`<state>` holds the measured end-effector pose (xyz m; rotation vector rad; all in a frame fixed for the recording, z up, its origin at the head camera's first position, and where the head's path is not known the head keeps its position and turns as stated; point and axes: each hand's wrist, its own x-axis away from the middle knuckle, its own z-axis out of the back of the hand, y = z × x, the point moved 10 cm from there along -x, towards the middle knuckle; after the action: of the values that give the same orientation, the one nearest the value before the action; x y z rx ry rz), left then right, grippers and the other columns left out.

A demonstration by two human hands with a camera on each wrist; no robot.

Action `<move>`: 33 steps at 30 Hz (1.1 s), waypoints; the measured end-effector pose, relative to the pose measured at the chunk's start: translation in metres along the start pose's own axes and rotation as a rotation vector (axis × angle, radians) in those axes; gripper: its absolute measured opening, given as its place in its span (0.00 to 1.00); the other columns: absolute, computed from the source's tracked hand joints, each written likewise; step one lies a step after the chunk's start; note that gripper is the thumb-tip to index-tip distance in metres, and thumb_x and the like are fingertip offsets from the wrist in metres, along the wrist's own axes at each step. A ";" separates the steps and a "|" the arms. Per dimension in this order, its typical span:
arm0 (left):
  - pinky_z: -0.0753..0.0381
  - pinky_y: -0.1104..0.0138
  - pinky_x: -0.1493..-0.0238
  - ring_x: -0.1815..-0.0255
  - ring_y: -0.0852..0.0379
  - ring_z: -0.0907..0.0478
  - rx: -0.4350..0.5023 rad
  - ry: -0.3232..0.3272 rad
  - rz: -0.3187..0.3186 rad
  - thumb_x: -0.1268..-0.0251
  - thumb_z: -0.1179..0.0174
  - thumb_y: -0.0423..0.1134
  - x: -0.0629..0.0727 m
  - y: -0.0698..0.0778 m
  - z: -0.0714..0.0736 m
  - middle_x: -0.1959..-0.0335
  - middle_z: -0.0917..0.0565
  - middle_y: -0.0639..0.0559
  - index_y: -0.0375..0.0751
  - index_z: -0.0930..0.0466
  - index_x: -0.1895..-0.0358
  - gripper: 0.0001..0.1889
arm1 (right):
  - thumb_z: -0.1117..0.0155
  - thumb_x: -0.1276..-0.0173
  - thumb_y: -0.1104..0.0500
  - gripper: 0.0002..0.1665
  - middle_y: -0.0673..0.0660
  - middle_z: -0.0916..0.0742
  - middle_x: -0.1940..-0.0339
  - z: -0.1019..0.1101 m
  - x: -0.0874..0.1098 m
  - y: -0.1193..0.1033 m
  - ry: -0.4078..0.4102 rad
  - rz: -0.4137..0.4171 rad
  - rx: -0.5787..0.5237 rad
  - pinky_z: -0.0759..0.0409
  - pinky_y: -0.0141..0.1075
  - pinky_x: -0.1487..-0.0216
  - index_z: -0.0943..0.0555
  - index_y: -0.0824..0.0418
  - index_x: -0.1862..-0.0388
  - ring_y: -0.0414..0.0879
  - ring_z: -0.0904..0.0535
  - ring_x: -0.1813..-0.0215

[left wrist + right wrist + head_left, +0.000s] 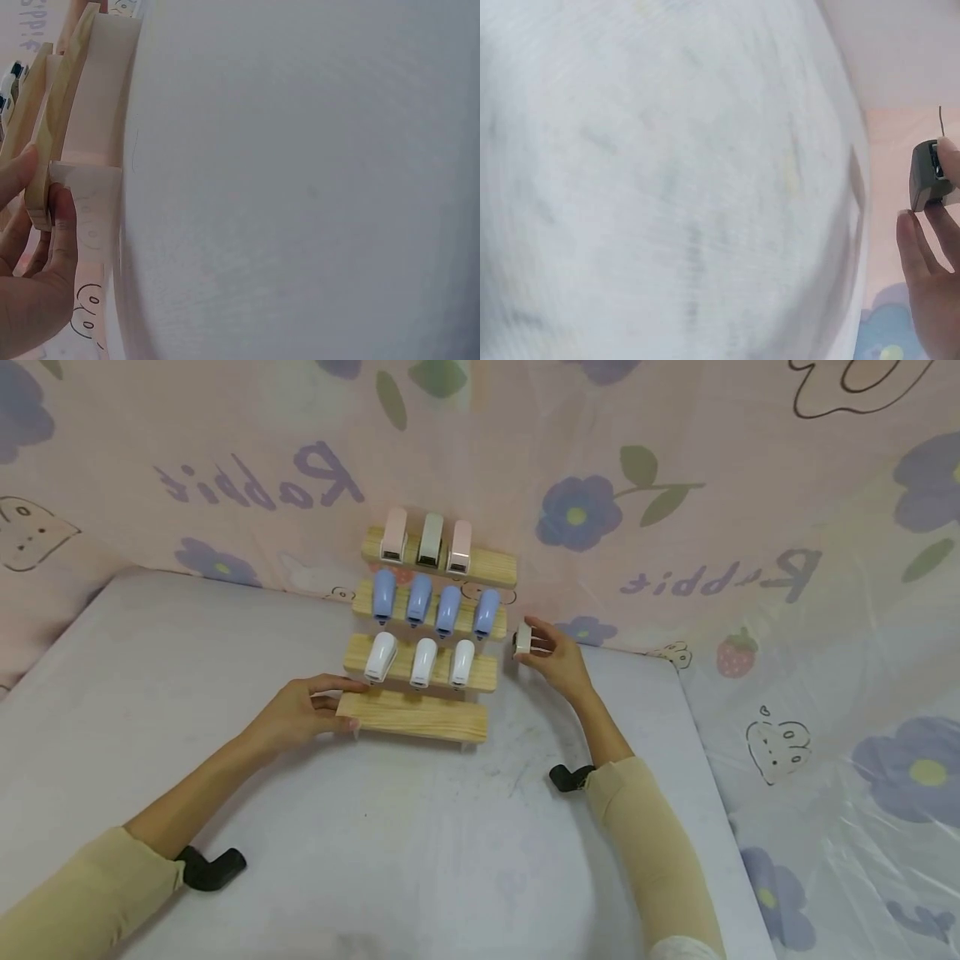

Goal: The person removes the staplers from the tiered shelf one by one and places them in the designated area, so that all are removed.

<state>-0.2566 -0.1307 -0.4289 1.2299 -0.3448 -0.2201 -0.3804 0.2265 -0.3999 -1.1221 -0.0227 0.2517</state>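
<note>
A tiered wooden rack (412,714) stands on the table, with small staplers lined up on its upper three tiers. At its left front corner my left hand (296,714) grips the end of the lowest board (56,127), thumb on one side and fingers on the other. Just right of the rack, my right hand (558,660) pinches a small grey-green stapler (925,176) between thumb and fingertips; in the head view this stapler (522,639) is held beside the second tier's end. The lowest board carries nothing.
Two pink staplers (461,545) flank a green one (431,539) on the top tier. Below stand several blue staplers (419,599), then three white staplers (423,662). A printed curtain (480,460) hangs close behind the rack. Black angled pieces (213,870) stick out at both sleeves.
</note>
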 end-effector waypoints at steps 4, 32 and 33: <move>0.19 0.68 0.53 0.42 0.43 0.21 -0.002 0.000 0.007 0.44 0.26 0.37 -0.001 -0.002 0.000 0.29 0.32 0.41 0.42 0.23 0.35 0.31 | 0.24 0.40 0.62 0.42 0.64 0.19 0.38 0.001 0.000 0.005 0.002 -0.011 0.032 0.20 0.47 0.44 0.30 0.55 0.27 0.59 0.22 0.39; 0.20 0.68 0.53 0.42 0.43 0.21 -0.012 0.005 0.017 0.44 0.26 0.37 -0.001 0.000 0.001 0.29 0.32 0.41 0.42 0.23 0.36 0.30 | 0.23 0.43 0.65 0.43 0.66 0.18 0.39 -0.006 -0.013 0.033 0.024 -0.084 0.159 0.22 0.48 0.42 0.29 0.57 0.28 0.58 0.19 0.42; 0.20 0.68 0.53 0.42 0.43 0.21 -0.016 0.007 0.015 0.45 0.26 0.37 -0.001 -0.001 0.001 0.29 0.32 0.40 0.42 0.22 0.36 0.31 | 0.23 0.43 0.65 0.43 0.65 0.18 0.39 -0.006 -0.013 0.033 0.025 -0.086 0.161 0.22 0.47 0.42 0.29 0.57 0.28 0.58 0.20 0.42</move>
<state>-0.2581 -0.1316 -0.4293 1.2122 -0.3458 -0.2054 -0.3988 0.2316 -0.4312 -0.9610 -0.0277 0.1602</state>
